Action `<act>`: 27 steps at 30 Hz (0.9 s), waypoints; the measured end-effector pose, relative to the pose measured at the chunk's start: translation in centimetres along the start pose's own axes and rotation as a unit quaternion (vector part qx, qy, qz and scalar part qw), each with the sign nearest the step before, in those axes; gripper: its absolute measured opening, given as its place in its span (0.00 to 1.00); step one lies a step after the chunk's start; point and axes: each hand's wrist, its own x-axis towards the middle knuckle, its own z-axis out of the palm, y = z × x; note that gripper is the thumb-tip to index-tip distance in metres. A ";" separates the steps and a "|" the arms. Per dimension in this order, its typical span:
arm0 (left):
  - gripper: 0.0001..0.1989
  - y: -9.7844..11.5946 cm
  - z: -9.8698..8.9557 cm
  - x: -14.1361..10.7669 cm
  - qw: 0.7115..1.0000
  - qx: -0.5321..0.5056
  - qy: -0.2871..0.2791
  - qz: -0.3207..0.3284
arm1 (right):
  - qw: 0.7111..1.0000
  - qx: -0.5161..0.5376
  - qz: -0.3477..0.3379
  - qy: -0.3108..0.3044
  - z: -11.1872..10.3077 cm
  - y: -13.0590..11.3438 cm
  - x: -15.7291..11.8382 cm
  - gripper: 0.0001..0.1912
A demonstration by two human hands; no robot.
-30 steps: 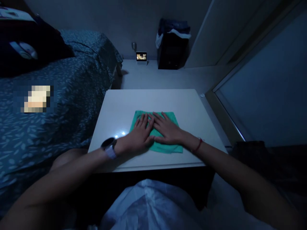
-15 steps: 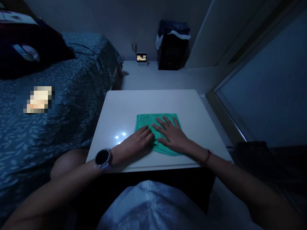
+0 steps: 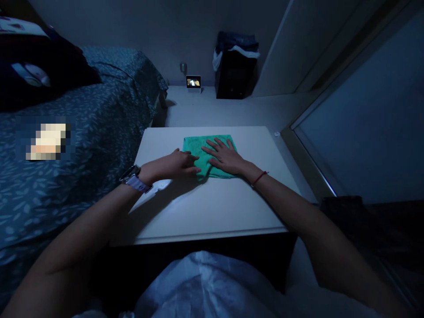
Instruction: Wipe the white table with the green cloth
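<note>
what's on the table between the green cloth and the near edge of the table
Nothing: in the head view, the stretch of white table between the green cloth and the near edge is bare. Only the forearms cross above it, with the left hand and right hand on the cloth.

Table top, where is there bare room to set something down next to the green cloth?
The white table is bare across its near half, between the green cloth and the near edge. A bare strip also lies right of the cloth, toward the right edge. The far middle is crowded: the right hand lies flat on the cloth and the left hand at its left edge.
</note>
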 end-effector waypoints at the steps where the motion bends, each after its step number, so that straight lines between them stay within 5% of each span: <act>1: 0.12 0.8 0.1 0.0 1.000 0.017 0.006 -0.001 | 1.000 -0.003 -0.005 -0.002 0.2 -0.6 -0.8 0.36; 5: 0.09 4.3 1.8 -0.9 0.992 0.095 0.065 0.057 | 1.000 -0.002 -0.031 -0.001 1.4 -3.3 -5.7 0.41; 11: 0.14 8.1 5.4 -5.1 0.978 0.055 0.089 0.183 | 0.994 0.020 -0.111 0.012 3.4 -7.5 -15.0 0.49; 14: 0.09 9.3 6.5 -5.7 0.968 0.082 0.106 0.213 | 0.994 0.029 -0.105 0.026 3.7 -8.7 -16.8 0.51; 19: 0.06 7.4 6.0 -1.9 0.963 0.141 0.136 0.183 | 0.998 0.017 -0.040 -0.036 2.3 -6.4 -11.8 0.42; 27: 0.19 -3.5 0.9 4.6 0.983 0.066 0.129 0.115 | 0.999 0.041 0.010 0.006 -0.3 1.5 2.7 0.32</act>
